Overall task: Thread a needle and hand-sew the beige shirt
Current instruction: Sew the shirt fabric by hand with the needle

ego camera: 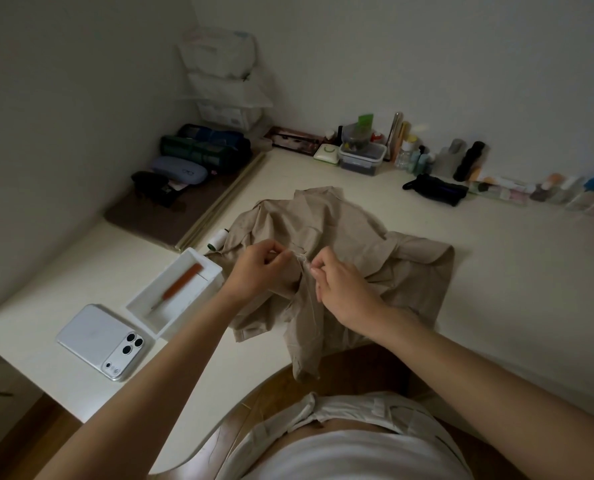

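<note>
- Left hand (257, 268) has its fingers curled in, pinching a small bunched fold of the beige shirt (357, 244). Right hand (340, 289) is curled too, thumb and forefinger nipped together right at that fold.
- I can't tell whether the right hand has a needle, thread or just cloth. Anything that thin is lost in this dim shot.
- The shirt lies crumpled mid-desk (496, 271), with one end hanging off the near edge toward the lap.
- My read is that we're at the stitching stage, or lining up the spot for it.
- To do this bit well, I'd have the left hand hold the fold taut and flat. The right hand should take short, even bites through both layers and pull the thread snug without puckering.
- I'd also watch that loose layers underneath don't get caught in the stitch, since the cloth is heaped up there.
- A thread spool (218, 239) sits just beside the shirt's left edge, close enough to get dragged.
- A white tray (163, 313) with an orange-handled tool (181, 282) in it is near the left forearm, and a phone (101, 341) lies next to the tray. A wide elbow swing could knock either one.
- A black pouch (437, 188), a lidded container (361, 155) and a row of bottles (548, 190) along the wall are well apart from the work.
</note>
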{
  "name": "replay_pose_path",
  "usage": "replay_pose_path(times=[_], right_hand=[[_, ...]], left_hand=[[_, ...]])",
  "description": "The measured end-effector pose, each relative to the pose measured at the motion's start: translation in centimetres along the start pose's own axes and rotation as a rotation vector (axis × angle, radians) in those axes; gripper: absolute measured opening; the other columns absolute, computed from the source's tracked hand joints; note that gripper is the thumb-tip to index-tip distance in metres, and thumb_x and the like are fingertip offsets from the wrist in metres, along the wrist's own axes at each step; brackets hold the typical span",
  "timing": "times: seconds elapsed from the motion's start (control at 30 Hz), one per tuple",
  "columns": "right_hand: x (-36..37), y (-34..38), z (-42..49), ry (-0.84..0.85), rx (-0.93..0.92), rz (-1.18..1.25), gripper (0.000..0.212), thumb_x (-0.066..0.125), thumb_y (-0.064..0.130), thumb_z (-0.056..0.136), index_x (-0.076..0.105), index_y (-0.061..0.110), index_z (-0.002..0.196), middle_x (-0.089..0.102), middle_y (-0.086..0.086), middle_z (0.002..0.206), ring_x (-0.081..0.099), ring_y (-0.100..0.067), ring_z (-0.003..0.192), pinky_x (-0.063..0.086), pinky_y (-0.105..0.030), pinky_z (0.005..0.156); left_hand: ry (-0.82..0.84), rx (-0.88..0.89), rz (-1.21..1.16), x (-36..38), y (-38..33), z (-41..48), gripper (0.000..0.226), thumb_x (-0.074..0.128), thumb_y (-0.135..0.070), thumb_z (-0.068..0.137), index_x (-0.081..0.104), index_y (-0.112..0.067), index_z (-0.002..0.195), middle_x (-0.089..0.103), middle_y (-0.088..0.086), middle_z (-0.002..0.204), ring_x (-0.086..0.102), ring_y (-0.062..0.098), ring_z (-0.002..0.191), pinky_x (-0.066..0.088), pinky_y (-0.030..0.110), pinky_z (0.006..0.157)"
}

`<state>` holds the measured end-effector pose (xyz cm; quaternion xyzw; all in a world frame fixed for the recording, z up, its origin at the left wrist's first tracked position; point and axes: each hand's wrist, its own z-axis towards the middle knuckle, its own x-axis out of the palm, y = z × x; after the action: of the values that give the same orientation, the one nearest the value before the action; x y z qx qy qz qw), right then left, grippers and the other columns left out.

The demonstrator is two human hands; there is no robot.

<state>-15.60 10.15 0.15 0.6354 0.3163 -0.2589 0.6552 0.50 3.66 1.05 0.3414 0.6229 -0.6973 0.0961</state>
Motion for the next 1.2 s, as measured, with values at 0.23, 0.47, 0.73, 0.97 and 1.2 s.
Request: replay_pose_path(times=[0.23,0.47,0.73,0.97,1.2], right_hand=[[-0.5,0.6,0.0,0.051,0.074,0.004,0.013,0.036,0.025,0.101,0.042,0.024,0.089,0.061,-0.002,0.074,0.060,-0.019,0.066,0.054,-0.047,0.067],[-0.8,0.7,-0.1,0.044,0.101,0.016,0.013,0.039,0.022,0.100,0.044,0.019,0.089,0.062,-0.006,0.074,0.062,-0.022,0.067,0.054,-0.045,0.066],[-0.5,1.0,0.3,-0.026,0.093,0.023,0.014,0.038,0.022,0.101,0.042,0.017,0.088,0.055,-0.001,0.070,0.053,-0.013,0.059,0.041,-0.020,0.047],[-0.4,2.0,0.6,-0.083,0.118,0.145,0.015,0.034,0.023,0.103,0.040,0.014,0.092,0.047,0.007,0.072,0.047,-0.002,0.060,0.039,-0.011,0.045],[-0.4,2.4,0.2,-0.044,0.065,0.315,0.016,0.033,0.019,0.103,0.043,0.008,0.110,0.055,0.000,0.092,0.050,0.001,0.070,0.040,-0.004,0.053]], left_hand=[[0.026,-0.025,-0.031,0.3,-0.4,0.0,0.016,0.055,-0.024,0.095,0.061,-0.011,0.088,0.065,0.011,0.078,0.057,0.015,0.069,0.044,0.018,0.060],[0.010,-0.053,-0.060,0.8,-0.6,-0.2,0.011,0.058,-0.027,0.093,0.059,-0.017,0.089,0.067,0.012,0.077,0.062,0.021,0.073,0.050,0.032,0.068],[-0.043,-0.012,-0.023,1.6,-0.5,-0.7,0.011,0.059,-0.025,0.093,0.056,-0.024,0.082,0.060,-0.011,0.070,0.058,0.000,0.062,0.042,0.013,0.056],[-0.090,-0.004,-0.094,2.4,-1.0,-1.8,0.011,0.057,-0.023,0.094,0.057,-0.013,0.096,0.068,-0.003,0.076,0.065,0.002,0.064,0.049,0.013,0.054],[-0.227,0.058,-0.053,2.1,-1.4,-2.1,0.011,0.057,-0.026,0.094,0.061,-0.018,0.089,0.067,-0.006,0.070,0.064,0.003,0.061,0.053,0.022,0.057]])
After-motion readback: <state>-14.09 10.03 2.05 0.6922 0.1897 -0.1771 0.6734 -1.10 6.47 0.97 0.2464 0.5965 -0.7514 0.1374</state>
